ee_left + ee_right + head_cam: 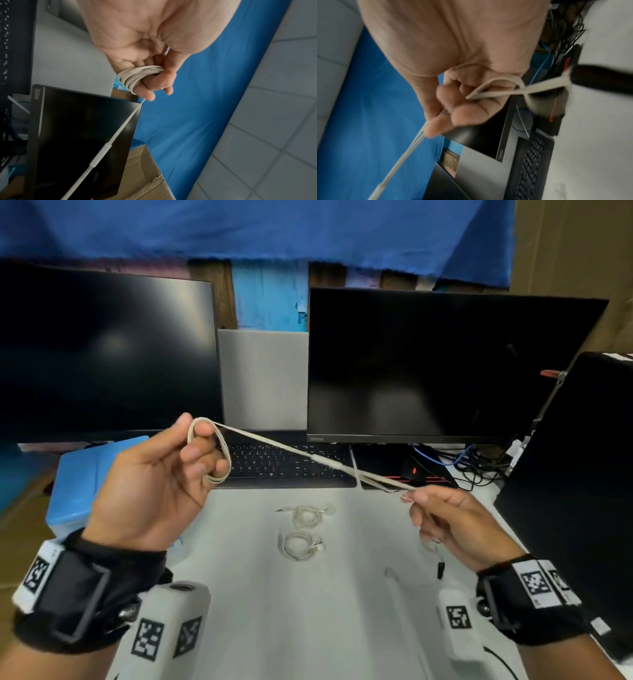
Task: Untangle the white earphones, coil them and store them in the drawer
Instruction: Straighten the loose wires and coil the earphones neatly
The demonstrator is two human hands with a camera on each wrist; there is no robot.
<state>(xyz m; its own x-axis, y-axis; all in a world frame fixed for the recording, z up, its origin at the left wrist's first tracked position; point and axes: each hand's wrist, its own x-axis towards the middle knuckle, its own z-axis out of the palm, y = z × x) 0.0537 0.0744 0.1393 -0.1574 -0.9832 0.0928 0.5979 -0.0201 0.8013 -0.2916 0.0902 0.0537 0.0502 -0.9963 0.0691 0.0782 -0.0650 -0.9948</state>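
Observation:
White earphone cord (301, 454) stretches taut in the air between both hands above the desk. My left hand (161, 474) is raised, with several loops of the cord (137, 75) wound round its fingers and the thumb pressing on them. The inline remote (101, 154) sits midway along the straight run. My right hand (445, 518) pinches the two thin strands (412, 146) lower to the right, and loose cord (498, 86) curls out behind its fingers. Two other coiled white earphones (311, 515) (301, 546) lie on the white desk (342, 611). No drawer is visible.
Two dark monitors (102, 354) (438, 364) stand behind a black keyboard (287, 463). A blue box (78, 487) sits at the left, a black case (582, 474) at the right, tangled cables (476, 460) behind it. A small white earbud and black plug (440, 570) hang below the right hand.

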